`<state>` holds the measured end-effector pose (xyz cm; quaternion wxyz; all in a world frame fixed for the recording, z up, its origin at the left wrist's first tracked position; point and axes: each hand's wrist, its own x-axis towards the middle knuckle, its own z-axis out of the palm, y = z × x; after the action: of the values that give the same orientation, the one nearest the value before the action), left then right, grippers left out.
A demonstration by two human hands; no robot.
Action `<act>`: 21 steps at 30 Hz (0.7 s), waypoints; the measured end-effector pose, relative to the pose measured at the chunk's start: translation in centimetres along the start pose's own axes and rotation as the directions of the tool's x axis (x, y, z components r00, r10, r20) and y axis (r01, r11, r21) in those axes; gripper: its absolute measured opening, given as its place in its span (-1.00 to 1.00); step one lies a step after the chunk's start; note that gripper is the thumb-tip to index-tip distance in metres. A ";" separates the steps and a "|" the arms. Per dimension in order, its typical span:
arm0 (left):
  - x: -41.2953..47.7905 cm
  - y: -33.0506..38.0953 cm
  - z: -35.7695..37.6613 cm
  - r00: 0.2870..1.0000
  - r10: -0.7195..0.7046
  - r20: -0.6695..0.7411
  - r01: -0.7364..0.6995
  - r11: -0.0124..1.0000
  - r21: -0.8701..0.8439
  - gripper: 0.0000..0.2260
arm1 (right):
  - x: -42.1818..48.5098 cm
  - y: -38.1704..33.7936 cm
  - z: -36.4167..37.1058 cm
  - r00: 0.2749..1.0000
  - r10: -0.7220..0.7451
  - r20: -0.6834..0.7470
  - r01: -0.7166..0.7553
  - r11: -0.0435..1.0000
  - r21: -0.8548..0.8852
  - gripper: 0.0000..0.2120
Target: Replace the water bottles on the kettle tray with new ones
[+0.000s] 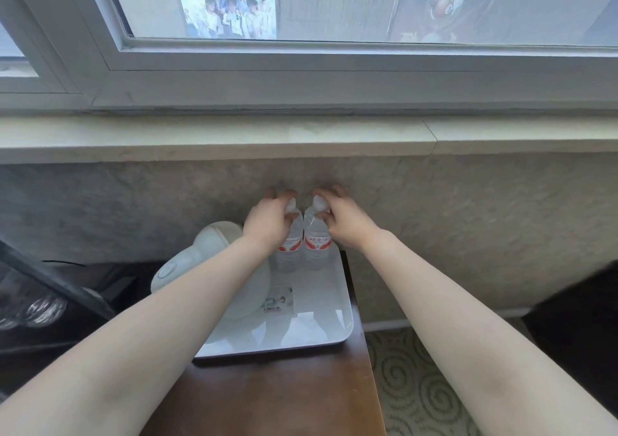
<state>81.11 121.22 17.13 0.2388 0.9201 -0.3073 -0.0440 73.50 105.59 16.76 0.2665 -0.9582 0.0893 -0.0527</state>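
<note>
Two clear water bottles with red-and-white labels stand upright side by side at the far end of a white tray (321,335). My left hand (267,221) grips the neck of the left bottle (289,250). The neck of the right bottle (317,245) is held by my right hand (344,218). Both white caps show between my fingers. A white kettle (214,268) sits on the left part of the tray, partly hidden by my left forearm.
The tray rests on a brown wooden table (277,395) against a textured wall under a stone windowsill (234,134). A small printed card (279,298) lies on the tray. Dark furniture with glassware (36,308) stands left; patterned carpet (408,385) lies right.
</note>
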 end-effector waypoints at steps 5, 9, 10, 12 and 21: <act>-0.2 -0.1 -0.4 0.997 -0.073 0.001 0.073 0.997 -0.040 -0.53 | -0.8 -0.4 0.4 0.998 0.037 -0.043 -0.037 0.999 -0.003 -0.55; -1.5 -0.5 -0.4 0.999 -0.049 0.002 0.049 0.998 -0.050 -0.51 | -1.7 -0.3 0.7 0.994 0.065 -0.091 -0.072 0.994 -0.077 -0.60; -1.8 -0.7 -0.2 0.999 -0.038 0.012 0.039 0.998 -0.046 -0.50 | -1.8 -0.2 0.9 0.994 0.057 -0.091 -0.067 0.992 -0.109 -0.62; -2.4 -1.0 -0.3 0.998 -0.033 0.044 0.032 0.999 0.011 -0.44 | -2.3 -0.1 1.0 0.995 0.041 -0.089 -0.054 0.987 -0.149 -0.62; -2.9 0.3 -2.7 0.954 -0.173 0.245 0.106 0.958 0.266 -0.30 | -4.0 -0.6 0.3 0.996 0.078 -0.038 -0.085 0.959 -0.269 -0.33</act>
<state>79.17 123.83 19.46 0.0741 0.9481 -0.2732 -0.1448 69.68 107.04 16.64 0.1338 -0.9804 0.1386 -0.0420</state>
